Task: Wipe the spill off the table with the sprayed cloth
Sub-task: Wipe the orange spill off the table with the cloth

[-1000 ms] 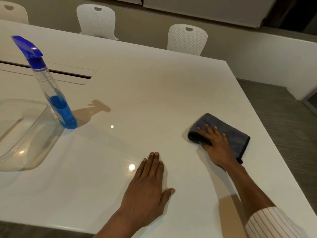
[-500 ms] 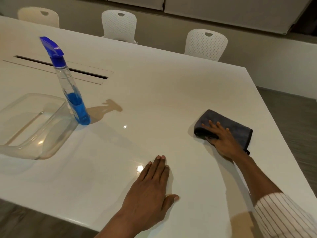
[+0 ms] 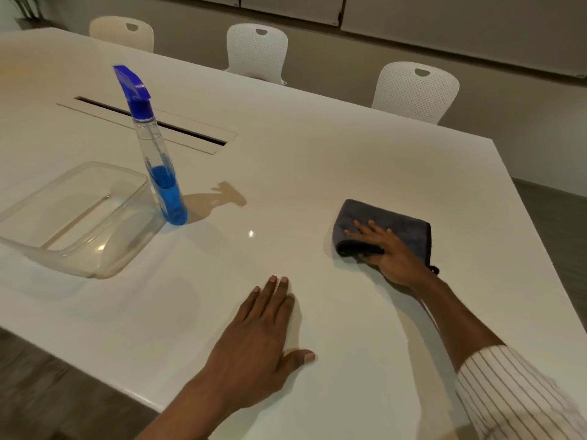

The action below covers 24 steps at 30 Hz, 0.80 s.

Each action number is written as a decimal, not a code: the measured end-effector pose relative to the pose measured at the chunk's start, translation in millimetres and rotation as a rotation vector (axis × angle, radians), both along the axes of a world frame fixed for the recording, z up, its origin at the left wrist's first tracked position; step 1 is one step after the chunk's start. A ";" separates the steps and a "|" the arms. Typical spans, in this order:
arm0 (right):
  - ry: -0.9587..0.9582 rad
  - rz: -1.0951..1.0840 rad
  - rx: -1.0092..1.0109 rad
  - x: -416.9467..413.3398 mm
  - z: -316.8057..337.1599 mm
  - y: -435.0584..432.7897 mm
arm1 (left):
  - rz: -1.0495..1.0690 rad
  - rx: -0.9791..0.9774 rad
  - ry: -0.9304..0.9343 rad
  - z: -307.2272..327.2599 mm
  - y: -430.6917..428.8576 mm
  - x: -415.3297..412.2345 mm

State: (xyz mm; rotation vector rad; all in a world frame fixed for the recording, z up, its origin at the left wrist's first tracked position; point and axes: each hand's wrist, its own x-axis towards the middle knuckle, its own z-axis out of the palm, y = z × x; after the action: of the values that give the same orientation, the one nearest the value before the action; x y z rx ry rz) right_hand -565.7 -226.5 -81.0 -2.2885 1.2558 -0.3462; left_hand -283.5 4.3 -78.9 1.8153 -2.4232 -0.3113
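White and glossy, the tabletop (image 3: 317, 160) is backed by three perforated chairs (image 3: 416, 90) along its far edge. At about 3 o'clock, a folded grey cloth (image 3: 394, 222) is pressed flat under the right hand (image 3: 392, 252), whose fingers (image 3: 365, 227) are spread over it, not curled. The left hand (image 3: 254, 341) is laid palm down at 6 o'clock, fingers extended. A blue spray bottle (image 3: 158, 166) is stood upright at 10 o'clock, just beside a clear plastic container (image 3: 95, 265). No spill can be made out.
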 end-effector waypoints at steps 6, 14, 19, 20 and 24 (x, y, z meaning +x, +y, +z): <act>0.078 0.004 -0.026 57.4 1.3 -49.8 | 0.019 0.016 0.014 4.1 2.6 -3.3; 0.087 0.147 -0.091 113.0 -2.6 2.1 | 0.030 -0.069 0.035 -7.0 0.3 1.7; 0.034 0.215 -0.098 103.7 -10.3 49.7 | 0.037 -0.071 0.043 -6.7 0.2 1.9; 0.025 0.210 -0.087 97.5 -11.0 51.3 | 0.039 -0.069 0.042 -7.8 -0.1 1.7; 0.026 0.093 -0.064 76.4 -11.9 21.0 | 0.020 -0.030 0.024 -8.8 -1.3 1.2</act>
State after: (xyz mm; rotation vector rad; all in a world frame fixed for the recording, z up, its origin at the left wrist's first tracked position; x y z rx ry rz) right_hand -489.3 -205.5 -92.9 -2.4037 1.1617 -0.3294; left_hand -282.2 3.0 -87.7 1.8112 -2.3793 -0.2911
